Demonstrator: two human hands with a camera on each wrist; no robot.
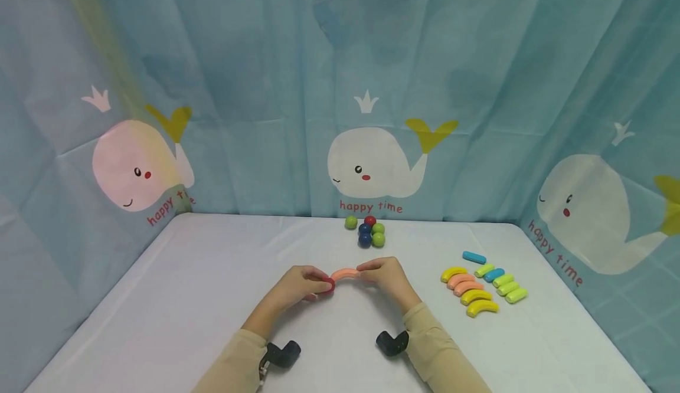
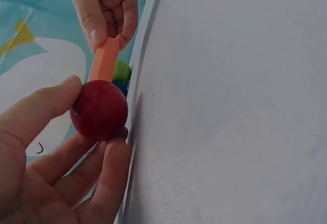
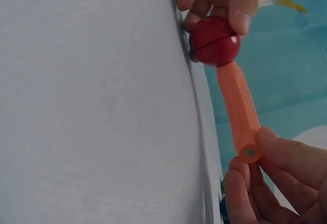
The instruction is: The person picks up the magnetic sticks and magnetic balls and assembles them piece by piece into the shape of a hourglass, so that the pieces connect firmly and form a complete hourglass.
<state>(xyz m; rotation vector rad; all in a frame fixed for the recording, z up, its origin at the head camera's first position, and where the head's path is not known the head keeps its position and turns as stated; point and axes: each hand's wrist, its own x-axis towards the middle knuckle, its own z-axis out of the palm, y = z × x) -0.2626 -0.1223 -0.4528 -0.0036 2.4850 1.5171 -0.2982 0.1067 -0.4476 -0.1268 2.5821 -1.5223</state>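
Observation:
My left hand point(image 1: 301, 283) pinches a glossy red ball point(image 2: 100, 110) between thumb and fingers. An orange curved rod point(image 3: 237, 109) meets the ball at one end. My right hand point(image 1: 389, 276) pinches the rod's other end, where a small round grey spot, like a magnet, shows in the right wrist view. In the head view the two hands hold the joined pieces over the middle of the white table, the rod arching between them. A thin seam runs across the ball in the right wrist view.
Behind the hands, several green, blue and red balls point(image 1: 365, 239) sit near the table's point(image 1: 212, 263) back edge. At right lie yellow curved rods point(image 1: 482, 307), orange curved rods point(image 1: 468, 287), and short green point(image 1: 516, 295) and blue point(image 1: 474, 257) rods. A whale-print curtain point(image 1: 255, 115) surrounds the table.

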